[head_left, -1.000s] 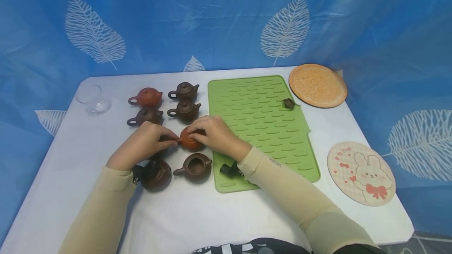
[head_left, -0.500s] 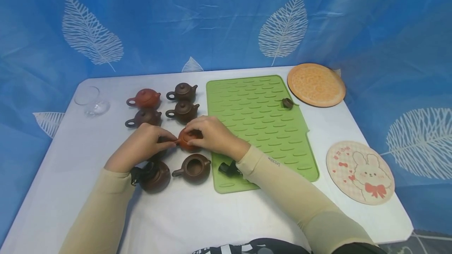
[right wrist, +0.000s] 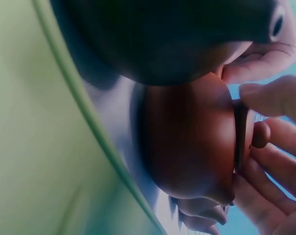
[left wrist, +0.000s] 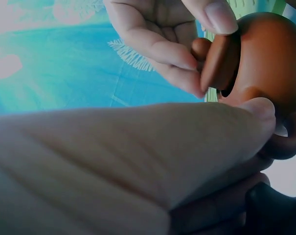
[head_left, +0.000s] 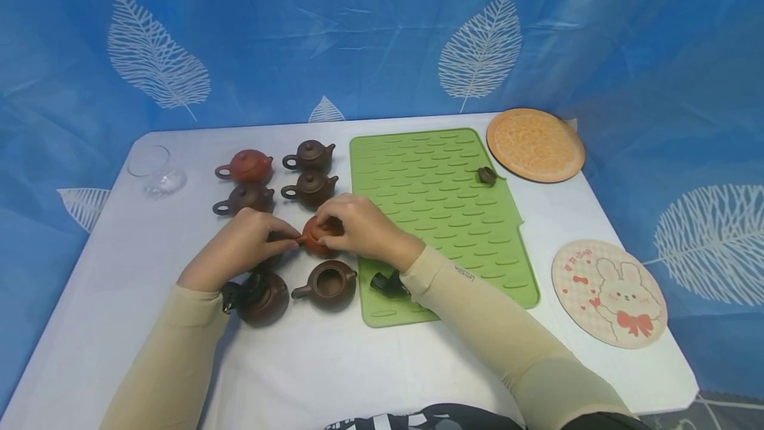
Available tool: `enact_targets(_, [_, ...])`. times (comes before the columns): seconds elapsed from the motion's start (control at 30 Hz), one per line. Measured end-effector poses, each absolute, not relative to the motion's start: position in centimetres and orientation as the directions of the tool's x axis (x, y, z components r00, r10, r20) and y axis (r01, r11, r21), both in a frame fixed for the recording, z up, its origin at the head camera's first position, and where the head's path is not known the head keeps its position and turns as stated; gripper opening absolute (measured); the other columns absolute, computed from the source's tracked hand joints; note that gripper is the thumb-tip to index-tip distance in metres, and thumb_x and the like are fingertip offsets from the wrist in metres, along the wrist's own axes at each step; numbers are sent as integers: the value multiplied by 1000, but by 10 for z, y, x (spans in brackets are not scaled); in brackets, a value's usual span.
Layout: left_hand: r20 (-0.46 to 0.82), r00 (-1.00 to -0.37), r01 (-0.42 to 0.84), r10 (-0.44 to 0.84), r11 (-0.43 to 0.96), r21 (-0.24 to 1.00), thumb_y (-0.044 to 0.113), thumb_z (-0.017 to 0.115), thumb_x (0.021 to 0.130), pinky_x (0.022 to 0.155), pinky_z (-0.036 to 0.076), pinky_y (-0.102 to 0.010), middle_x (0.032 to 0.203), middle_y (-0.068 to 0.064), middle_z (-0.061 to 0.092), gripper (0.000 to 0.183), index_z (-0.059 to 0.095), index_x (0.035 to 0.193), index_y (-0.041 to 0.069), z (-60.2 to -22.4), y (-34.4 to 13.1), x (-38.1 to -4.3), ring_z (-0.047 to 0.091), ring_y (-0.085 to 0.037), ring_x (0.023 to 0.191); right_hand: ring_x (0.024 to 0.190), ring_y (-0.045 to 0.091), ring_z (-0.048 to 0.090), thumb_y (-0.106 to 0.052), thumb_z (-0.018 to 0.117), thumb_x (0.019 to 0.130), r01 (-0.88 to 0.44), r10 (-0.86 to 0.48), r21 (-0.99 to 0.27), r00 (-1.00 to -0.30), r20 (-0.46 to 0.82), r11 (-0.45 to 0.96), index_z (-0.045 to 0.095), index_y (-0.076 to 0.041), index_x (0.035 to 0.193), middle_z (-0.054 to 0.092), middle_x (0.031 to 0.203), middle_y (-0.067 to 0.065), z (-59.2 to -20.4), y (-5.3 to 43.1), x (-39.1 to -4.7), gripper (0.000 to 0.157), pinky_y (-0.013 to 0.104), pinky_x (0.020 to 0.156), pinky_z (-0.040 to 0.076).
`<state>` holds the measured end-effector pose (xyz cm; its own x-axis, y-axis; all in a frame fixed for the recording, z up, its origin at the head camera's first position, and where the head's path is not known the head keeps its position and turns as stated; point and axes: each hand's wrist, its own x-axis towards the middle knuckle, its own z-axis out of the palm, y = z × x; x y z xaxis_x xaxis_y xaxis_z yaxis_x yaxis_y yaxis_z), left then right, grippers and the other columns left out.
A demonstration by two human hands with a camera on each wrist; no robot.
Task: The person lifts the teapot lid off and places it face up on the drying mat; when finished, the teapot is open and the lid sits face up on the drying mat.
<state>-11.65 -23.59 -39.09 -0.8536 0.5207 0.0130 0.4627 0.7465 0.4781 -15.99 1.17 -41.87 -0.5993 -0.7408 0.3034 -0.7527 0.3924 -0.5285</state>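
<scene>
An orange-red clay teapot stands beside the left edge of the green mat. My left hand pinches its handle between thumb and fingers. At the pot's mouth, my right hand grips the matching lid by its rim, and its knob shows between the fingers. The left wrist view has the lid tilted, with a dark gap between it and the pot body. Just nearer to me, a brown teapot lies uncovered, its round mouth showing.
Behind my hands stand lidded teapots: one red and several dark brown. Another brown pot lies partly under my left wrist. A small brown lid rests on the mat. Round orange and rabbit-print mats lie right.
The right hand's fingers have shifted slightly at the lid. The left hand keeps its hold on the handle, and the teapot stays in place.
</scene>
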Motion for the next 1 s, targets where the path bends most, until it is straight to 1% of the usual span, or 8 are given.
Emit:
enact_targets(0.1, [7,-854,459,521,747,481,6,89,86,63,56,-30,86,6,77,15,85,100,8,-391,-235,-116,63,-3,69,101,16,65,-13,88,84,-760,-717,-543,-595,362,357,75,-7,105,73,110,3,-421,14,-161,26,21,94,47])
enact_targets(0.2, [8,-854,461,521,748,478,6,89,86,63,57,-30,86,5,77,15,85,100,8,-390,-234,-116,64,-3,70,99,14,63,-11,88,81,-763,-700,-559,-592,400,325,74,-5,109,71,108,3,-422,18,-161,31,20,91,47])
enact_targets(0.27, [12,-852,465,523,746,477,6,89,86,63,56,-30,86,5,77,15,85,100,8,-390,-234,-116,64,-3,69,99,14,63,-12,88,81,-752,-691,-576,-601,402,319,75,-5,112,70,109,2,-422,21,-161,34,20,90,48])
enact_targets(0.43, [17,-851,467,525,742,481,5,89,85,62,56,-30,87,5,77,15,85,99,9,-390,-235,-116,63,-3,69,96,12,63,-12,86,81,-702,-671,-634,-644,368,325,78,-6,114,68,112,1,-419,34,-162,34,26,86,54])
enact_targets(0.6, [26,-850,471,526,736,487,5,89,85,64,57,-31,88,5,78,15,85,99,9,-390,-236,-116,66,-3,72,91,11,66,-6,86,80,-638,-642,-706,-687,341,307,73,-5,106,67,104,0,-418,52,-165,29,33,84,58])
enact_targets(0.7, [20,-851,465,524,737,490,6,89,86,65,57,-31,89,4,78,15,85,100,9,-390,-236,-115,66,-4,72,89,10,68,-3,86,79,-598,-619,-749,-712,333,284,70,-6,100,67,99,-2,-420,64,-168,27,32,84,59])
enact_targets(0.8, [7,-853,456,522,738,498,6,89,86,64,57,-31,89,4,78,15,85,100,9,-390,-236,-115,66,-4,73,91,12,70,0,86,80,-547,-592,-796,-741,317,260,69,-5,97,68,98,0,-423,79,-170,25,31,85,60])
enact_targets(1.0, [-5,-855,446,518,742,500,7,89,86,63,56,-30,90,3,78,15,85,101,8,-390,-235,-115,65,-3,71,93,18,75,2,89,81,-439,-520,-856,-816,252,273,74,-1,102,73,106,5,-433,110,-173,26,36,83,62])
